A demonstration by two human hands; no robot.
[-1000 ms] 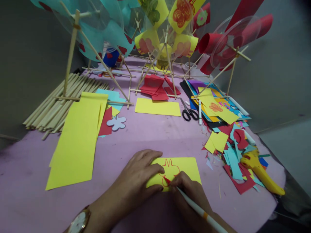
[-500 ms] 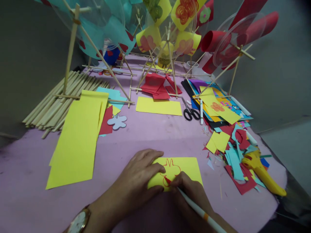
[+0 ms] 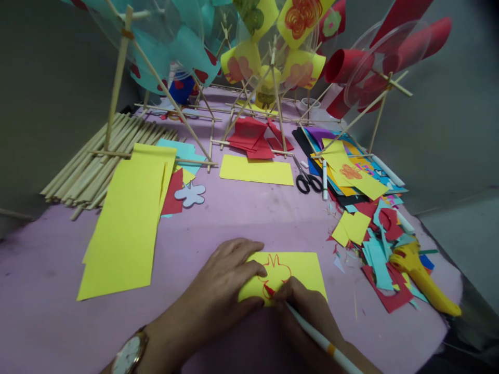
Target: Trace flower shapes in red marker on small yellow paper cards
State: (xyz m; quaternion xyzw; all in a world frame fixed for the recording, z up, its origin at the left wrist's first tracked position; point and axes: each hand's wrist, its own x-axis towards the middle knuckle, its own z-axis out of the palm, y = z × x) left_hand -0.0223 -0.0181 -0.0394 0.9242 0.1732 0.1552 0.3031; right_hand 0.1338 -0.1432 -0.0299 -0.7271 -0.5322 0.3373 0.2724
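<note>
A yellow paper rectangle (image 3: 307, 270) lies on the table in front of me, with a butterfly outline in red on it. My left hand (image 3: 230, 280) rests across the paper's left end, fingers spread and thumb apart, pressing it flat. The fingers of my right hand (image 3: 304, 306) are closed round a white felt-tip pen (image 3: 317, 337) with an orange band. Its red tip touches the paper at the lower left part of the outline. My right hand covers the outline's lower right part.
Yellow sheets (image 3: 125, 228) and wooden sticks (image 3: 89, 161) lie left, beside a flower-shaped cutout (image 3: 190, 195). Scissors (image 3: 307, 182) lie ahead. Paper scraps (image 3: 378, 254) and a yellow glue gun (image 3: 424, 280) are on the right. Stick-framed pinwheels (image 3: 273, 62) stand at the back.
The whole view has shifted very slightly. Both hands keep their places on the paper, and the pen tip stays at nearly the same spot on the outline.
</note>
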